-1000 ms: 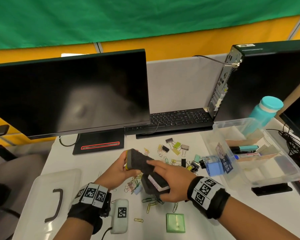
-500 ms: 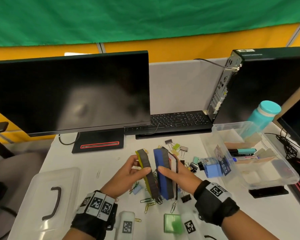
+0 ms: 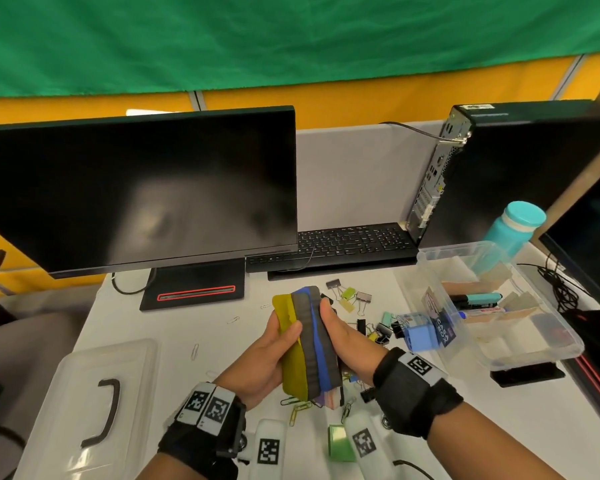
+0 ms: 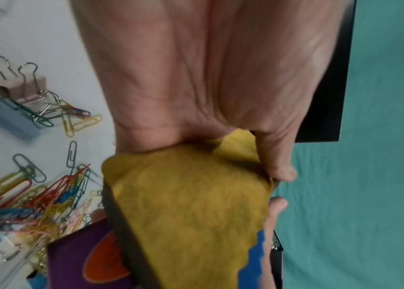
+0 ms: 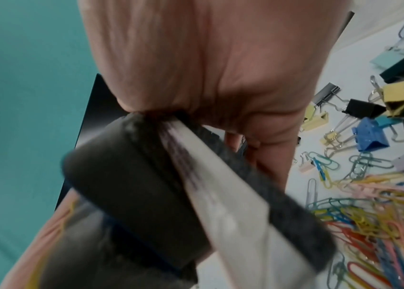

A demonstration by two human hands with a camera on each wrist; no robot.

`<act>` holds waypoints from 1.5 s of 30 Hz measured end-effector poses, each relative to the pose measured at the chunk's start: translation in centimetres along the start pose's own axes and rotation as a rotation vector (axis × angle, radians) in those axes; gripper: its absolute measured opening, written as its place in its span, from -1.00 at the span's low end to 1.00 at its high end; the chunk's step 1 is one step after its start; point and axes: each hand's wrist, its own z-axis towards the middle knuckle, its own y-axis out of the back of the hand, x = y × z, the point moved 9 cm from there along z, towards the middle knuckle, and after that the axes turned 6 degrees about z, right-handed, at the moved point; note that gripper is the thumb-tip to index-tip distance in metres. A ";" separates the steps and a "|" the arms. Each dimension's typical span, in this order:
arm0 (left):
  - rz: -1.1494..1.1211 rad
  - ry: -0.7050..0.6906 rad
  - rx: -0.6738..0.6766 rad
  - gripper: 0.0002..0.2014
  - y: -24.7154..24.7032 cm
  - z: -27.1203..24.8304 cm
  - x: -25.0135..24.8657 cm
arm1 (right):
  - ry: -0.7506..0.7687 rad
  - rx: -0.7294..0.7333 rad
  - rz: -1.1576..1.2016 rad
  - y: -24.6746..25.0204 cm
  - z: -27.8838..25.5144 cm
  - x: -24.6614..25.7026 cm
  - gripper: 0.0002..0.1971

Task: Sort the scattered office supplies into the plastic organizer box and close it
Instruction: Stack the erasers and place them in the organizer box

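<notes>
Above the desk's middle I hold several felt-backed board erasers (image 3: 310, 344) pressed together in one stack: a yellow one (image 4: 191, 215) on the left, a blue one and a third beside it. My left hand (image 3: 264, 358) grips the yellow side, thumb across the grey felt. My right hand (image 3: 343, 341) grips the other side, where grey felt (image 5: 146, 185) and a white edge show. The clear plastic organizer box (image 3: 555, 351) stands open at the right with markers (image 3: 478, 299) inside. Its lid (image 3: 66, 410) lies at the left. Paper clips (image 5: 369, 205) and binder clips (image 3: 350, 296) litter the desk below.
A monitor (image 3: 136, 192) stands at the back left, a keyboard (image 3: 343, 242) behind the clips, a computer tower (image 3: 520, 174) and a teal bottle (image 3: 513, 226) at the back right. A blue block (image 3: 421, 337) leans on the box; a green pad (image 3: 340, 445) lies near me.
The erasers were held apart, one group in each hand; now my hands have pressed them together into a single stack and raised it slightly.
</notes>
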 end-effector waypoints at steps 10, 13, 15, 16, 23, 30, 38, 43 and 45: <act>-0.026 -0.161 -0.189 -0.28 2.8 -0.2 -1.0 | 0.043 0.007 -0.251 -1.7 0.6 0.9 0.07; 0.088 -0.331 -0.387 -0.35 4.3 -0.6 -3.4 | -0.051 0.030 -0.030 -2.1 0.2 -0.5 -0.03; 0.217 -0.409 -0.459 -0.39 4.2 -0.8 -4.8 | -0.129 0.039 0.267 -2.7 -0.4 -1.2 -0.21; 0.260 -0.438 -0.474 -0.40 3.7 -0.8 -5.3 | -0.142 0.057 0.419 -3.0 -0.5 -1.3 -0.25; 0.506 -0.700 -0.540 -0.28 -0.1 -1.3 -8.2 | -0.041 0.020 0.656 -2.2 -0.7 0.6 -0.29; 0.764 -0.743 -0.518 -0.53 -1.2 -0.8 -9.5 | -0.024 0.090 0.544 -1.4 -2.1 1.4 -0.30; 0.616 -0.687 -0.386 -0.56 -5.6 1.5 -9.5 | 0.085 0.098 0.234 5.9 -6.2 3.0 -0.37; 0.848 -0.575 -0.040 -0.30 -12.5 3.5 -8.2 | 0.214 -0.160 -0.410 15.5 -10.7 6.0 -0.32; 1.046 -0.576 0.027 -0.25 -15.7 4.4 -7.2 | 0.207 -0.291 -0.641 18.8 -12.4 6.5 -0.34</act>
